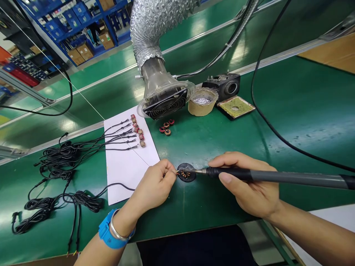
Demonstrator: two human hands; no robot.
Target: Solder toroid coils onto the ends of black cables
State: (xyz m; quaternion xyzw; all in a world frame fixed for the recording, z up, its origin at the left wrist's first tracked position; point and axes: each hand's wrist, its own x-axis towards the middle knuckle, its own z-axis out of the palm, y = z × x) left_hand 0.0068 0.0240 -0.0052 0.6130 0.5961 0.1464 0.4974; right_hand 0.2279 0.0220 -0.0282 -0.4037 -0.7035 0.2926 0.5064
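Observation:
My right hand [249, 184] grips a soldering iron [294, 178] around its black handle. The iron's tip meets a small wire-wound toroid coil [184, 173] lying on a round black pad [190, 178]. My left hand [161, 181] is closed in a pinch at the pad's left edge, with fine wire ends showing at the fingertips. A black cable [119, 184] runs under this hand, and a thin pale strand of what looks like solder wire [93, 105] comes down to it from the upper left. The fingers hide exactly how both are held.
Several toroid coils [166, 128] lie behind the pad. More coils and stripped cable ends rest on white paper [119, 168]; bundled black cables [66, 151] are at left. A fume extractor [166, 101] hangs overhead. Behind stand a solder-tip cleaning tub [203, 107], iron holder [226, 87] and sponge tray [235, 106].

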